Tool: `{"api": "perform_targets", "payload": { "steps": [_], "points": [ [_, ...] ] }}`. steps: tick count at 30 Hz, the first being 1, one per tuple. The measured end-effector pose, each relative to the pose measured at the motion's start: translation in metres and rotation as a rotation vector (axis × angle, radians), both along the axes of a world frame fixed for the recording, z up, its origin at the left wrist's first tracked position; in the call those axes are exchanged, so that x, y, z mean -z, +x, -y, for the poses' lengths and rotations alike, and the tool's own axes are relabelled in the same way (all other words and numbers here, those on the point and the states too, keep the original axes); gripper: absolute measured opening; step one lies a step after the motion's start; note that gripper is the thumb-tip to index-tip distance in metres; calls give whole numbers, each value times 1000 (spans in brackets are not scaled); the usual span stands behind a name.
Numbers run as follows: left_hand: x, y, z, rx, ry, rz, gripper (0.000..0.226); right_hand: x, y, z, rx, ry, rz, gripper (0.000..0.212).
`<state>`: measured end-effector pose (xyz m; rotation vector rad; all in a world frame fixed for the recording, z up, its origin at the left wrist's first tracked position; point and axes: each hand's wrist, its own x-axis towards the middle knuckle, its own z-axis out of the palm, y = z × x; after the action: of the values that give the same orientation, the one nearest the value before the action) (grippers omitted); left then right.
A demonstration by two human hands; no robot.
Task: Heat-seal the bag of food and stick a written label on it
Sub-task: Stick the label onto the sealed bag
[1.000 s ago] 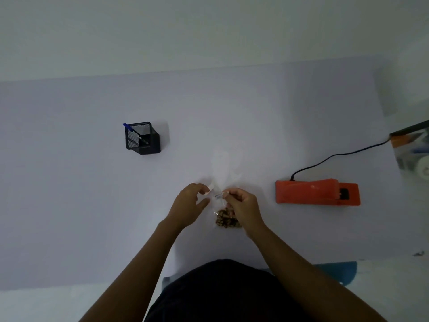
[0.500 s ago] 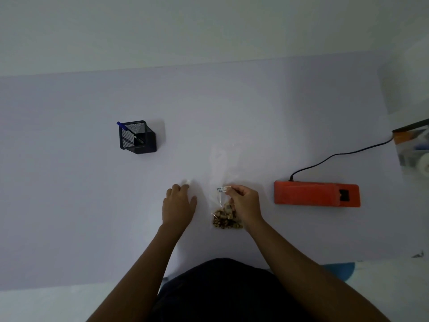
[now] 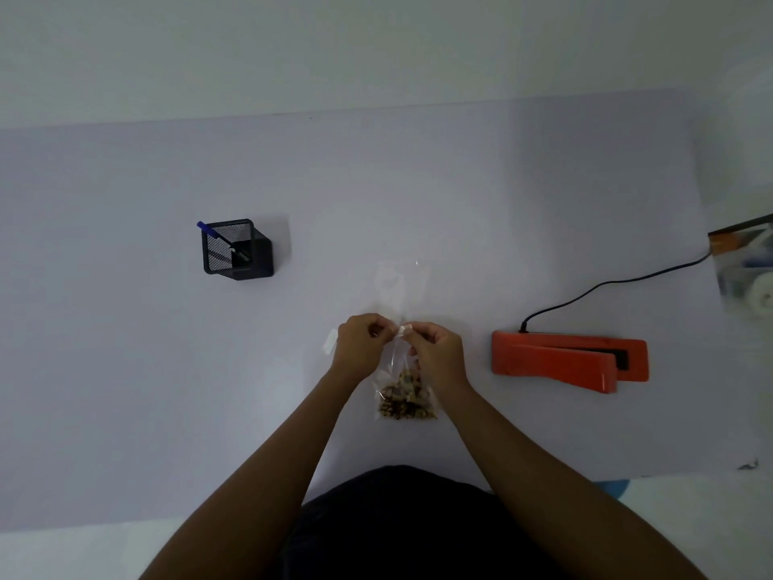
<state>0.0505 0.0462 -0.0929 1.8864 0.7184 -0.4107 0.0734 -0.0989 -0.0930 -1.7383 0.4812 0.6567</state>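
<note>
A clear plastic bag (image 3: pixel 403 370) lies on the table in front of me, with brown bits of food (image 3: pixel 406 401) at its near end and its empty top stretching away from me. Just above the bag, my left hand (image 3: pixel 360 348) and my right hand (image 3: pixel 438 354) meet with their fingertips pinched on a small white label (image 3: pixel 405 329). A white scrap of paper (image 3: pixel 330 341) shows at the left edge of my left hand. The orange heat sealer (image 3: pixel 569 361) lies closed to the right of the bag.
A black mesh pen holder (image 3: pixel 237 249) with a blue pen (image 3: pixel 206 228) stands at the far left. The sealer's black cord (image 3: pixel 606 286) runs to the back right, toward a cluttered box (image 3: pixel 744 261) at the table's right edge. My dark lap sits at the near edge.
My left hand has lifted off the table on the left and come back to the right hand at the label. The right hand stays over the bag.
</note>
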Motion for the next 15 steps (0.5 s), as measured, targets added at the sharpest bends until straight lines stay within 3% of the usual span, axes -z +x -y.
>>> {"api": "perform_targets", "payload": {
  "steps": [5,8,10,12,15],
  "points": [
    [-10,0,6,-322,-219,-43,10,-1,6,-2,19,59,-34,17],
    [-17,-1,11,-407,-318,-75,11,-3,8,-5,-26,63,-43,16],
    [-19,-1,11,-384,-305,-71,10,-3,9,-5,-41,33,-19,11],
    [-16,0,7,-262,-167,-23,9,-3,12,-4,-130,-45,48,13],
    [-14,4,-3,2,-56,23,17,-5,14,1,-494,-211,202,19]
  ]
}}
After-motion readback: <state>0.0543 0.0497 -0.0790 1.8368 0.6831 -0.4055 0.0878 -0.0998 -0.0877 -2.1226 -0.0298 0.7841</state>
